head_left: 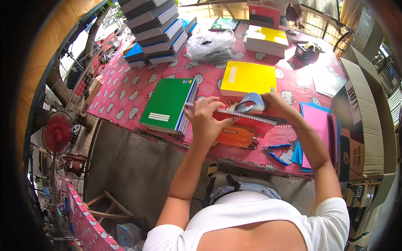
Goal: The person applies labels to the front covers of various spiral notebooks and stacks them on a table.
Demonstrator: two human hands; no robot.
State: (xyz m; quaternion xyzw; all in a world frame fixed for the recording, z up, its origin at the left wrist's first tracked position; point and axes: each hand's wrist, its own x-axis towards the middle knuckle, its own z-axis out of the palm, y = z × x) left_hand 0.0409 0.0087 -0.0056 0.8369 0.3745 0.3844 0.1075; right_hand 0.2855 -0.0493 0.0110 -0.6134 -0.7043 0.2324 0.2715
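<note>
My left hand [206, 113] is closed on the left end of a red notebook [247, 119]. The notebook stands on edge with its row of punched holes facing up. A dark spiral coil [299, 128] runs along that edge and sticks out past its right end, under my right forearm. My right hand [274, 101] is bent behind the edge, beside a shiny silver-blue rounded tool [251, 103]. The hand seems to grip this tool, but its fingers are mostly hidden. Beneath the notebook lies an orange flat piece [236, 135]. Blue-handled cutters [278, 153] rest near the table's front edge.
A green notebook stack [168, 102] lies left, a yellow stack [248, 78] beyond my hands. Tall book piles [161, 31] and a clear plastic bag [210, 46] stand farther back. Pink and blue sheets [315, 125] and a cardboard box [356, 121] are right. Another person [293, 10] is across the table.
</note>
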